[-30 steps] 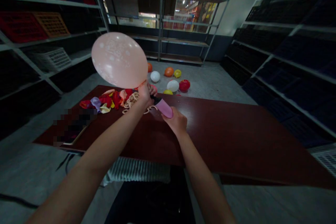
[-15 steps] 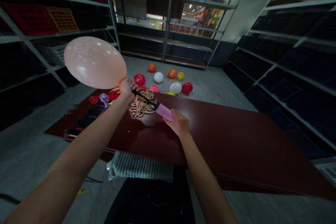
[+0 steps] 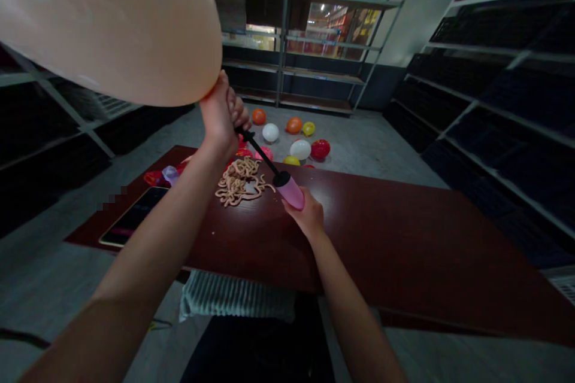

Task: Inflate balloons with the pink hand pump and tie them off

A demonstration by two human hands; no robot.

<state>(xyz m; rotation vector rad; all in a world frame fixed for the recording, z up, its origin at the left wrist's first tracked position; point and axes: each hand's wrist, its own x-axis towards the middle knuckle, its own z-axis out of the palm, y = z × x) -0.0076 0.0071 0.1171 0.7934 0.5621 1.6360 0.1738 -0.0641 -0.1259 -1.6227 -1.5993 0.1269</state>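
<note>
A large, pale peach balloon [image 3: 117, 24], blown up, fills the upper left. Its neck end is at my left hand [image 3: 222, 111], whose fingers are closed around it and the black end of a hand pump. The balloon's neck itself is hidden in the grip. From there the pump's black rod slants down to its pink barrel [image 3: 291, 191], which my right hand [image 3: 309, 212] grips above the table. Tangled beige cord-like strands [image 3: 240, 182] lie on the tabletop below the rod.
The dark red table [image 3: 381, 233] bears a phone [image 3: 135, 215] and limp balloons [image 3: 169, 176] at its left. Blown-up balloons, one white [image 3: 300, 149], lie on the floor beyond. Metal shelving [image 3: 323, 75] stands behind. A ribbed grey-green cushion [image 3: 238, 296] is below the front edge.
The balloon looks larger and has risen with my left hand, closer to the camera. More of the black rod shows between my hands. My right hand has barely shifted.
</note>
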